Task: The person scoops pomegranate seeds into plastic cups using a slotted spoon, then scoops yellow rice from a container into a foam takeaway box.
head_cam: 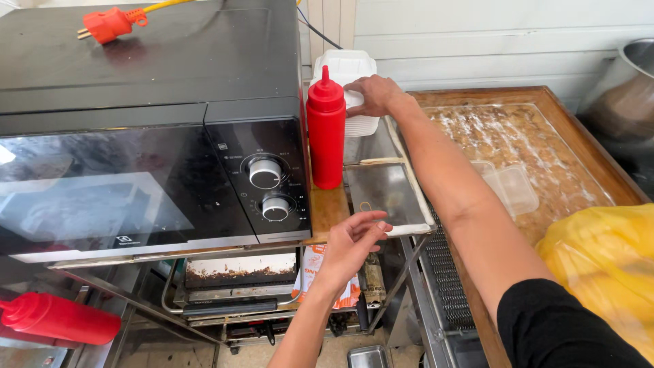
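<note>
Counter w/ microwave (136, 136): right hand (373, 95) grips white containers (351, 82), left hand (351, 242) open

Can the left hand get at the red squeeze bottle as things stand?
Probably yes: the left hand is open and empty just below the red squeeze bottle, with nothing between them.

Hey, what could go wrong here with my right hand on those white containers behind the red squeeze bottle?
1. Your right hand grips the stack of white containers right behind the upright red squeeze bottle; pulling them toward you could tip it off the narrow wooden ledge.
2. Your left hand hovers open near the metal tray; a falling bottle might land there.
</note>
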